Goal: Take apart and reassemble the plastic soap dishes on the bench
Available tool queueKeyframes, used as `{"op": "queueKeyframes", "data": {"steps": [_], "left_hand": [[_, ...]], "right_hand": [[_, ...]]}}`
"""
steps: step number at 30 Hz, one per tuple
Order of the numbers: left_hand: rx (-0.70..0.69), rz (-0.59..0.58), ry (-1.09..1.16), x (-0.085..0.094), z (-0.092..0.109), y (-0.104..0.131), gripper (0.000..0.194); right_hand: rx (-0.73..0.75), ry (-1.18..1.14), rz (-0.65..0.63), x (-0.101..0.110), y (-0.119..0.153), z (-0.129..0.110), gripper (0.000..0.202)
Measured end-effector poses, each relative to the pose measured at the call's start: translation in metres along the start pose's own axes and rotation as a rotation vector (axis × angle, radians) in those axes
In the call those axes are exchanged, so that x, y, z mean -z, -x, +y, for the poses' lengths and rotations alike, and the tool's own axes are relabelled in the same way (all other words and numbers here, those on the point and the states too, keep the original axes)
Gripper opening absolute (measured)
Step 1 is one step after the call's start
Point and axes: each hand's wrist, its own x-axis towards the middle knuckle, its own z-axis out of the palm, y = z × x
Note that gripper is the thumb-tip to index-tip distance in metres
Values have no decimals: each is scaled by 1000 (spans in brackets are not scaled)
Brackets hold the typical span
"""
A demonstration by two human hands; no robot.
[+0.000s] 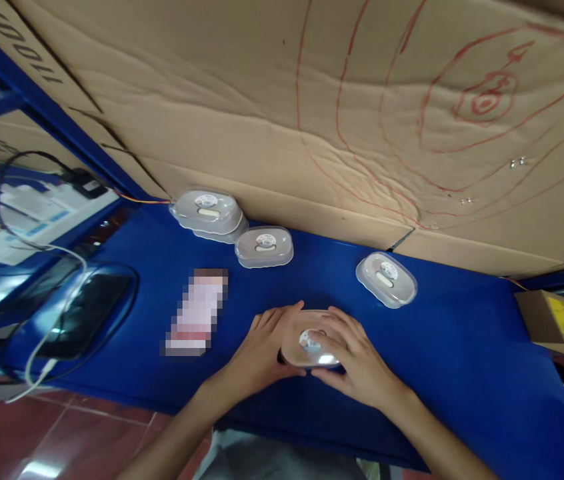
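Between my two hands sits a clear plastic case [298, 337] with rounded ends and a round label on top, near the front of the blue table [462, 373]. My left hand [265, 343] grips its left end, thumb along the near side and fingers at the far side. Round the right end is my right hand [359, 360], with one finger lying across the top beside the label. Similar cases stand farther back: a small stack [206, 212] at the left, a single case [265, 247] beside it, and another case [387, 279] to the right.
A pixelated upright rectangle [197, 312] lies left of my hands. Beyond it are a dark-screened device [99, 303], white cables and a power strip [47, 227]. A cardboard wall [242, 100] with red drawn rings closes the back. At the right edge stands a cardboard box [537, 320].
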Motion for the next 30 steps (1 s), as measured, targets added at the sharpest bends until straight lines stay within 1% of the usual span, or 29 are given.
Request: {"op": "queueKeyframes", "data": {"steps": [3,6,8,14,16,18,21,23,25,26,28,30], "left_hand": [[6,-8,27,4,-2,-5,122],[-9,-8,41,7,-5,-10,115],[-26,-23,43,9,-7,-13,115],[-85,-26,5,16,-5,-17,112],[-107,-13,-9,18,-4,-21,106],[-130,6,-27,22,-4,-28,101],[-147,53,-60,29,-6,-50,99],[-144,92,-94,32,-8,-71,97],[-130,133,-133,33,-6,-92,94],[-119,155,-153,31,-3,-101,91],[-93,207,-187,27,5,-116,78],[-74,254,-211,21,16,-123,67]], "right_hand": [[-29,-48,18,1,-4,10,56],[-39,-71,-9,4,-8,18,57],[-35,-87,-33,5,-8,21,60],[-47,-47,-25,-1,-1,25,64],[-54,-67,-5,-2,1,26,64],[-55,-80,26,0,0,29,69],[-81,39,121,12,-3,38,78],[-158,184,235,23,-3,47,77],[-298,327,346,33,1,58,70],[-380,386,376,37,4,65,67],[-517,446,371,42,14,80,65],[-587,409,311,45,24,94,66]]}}
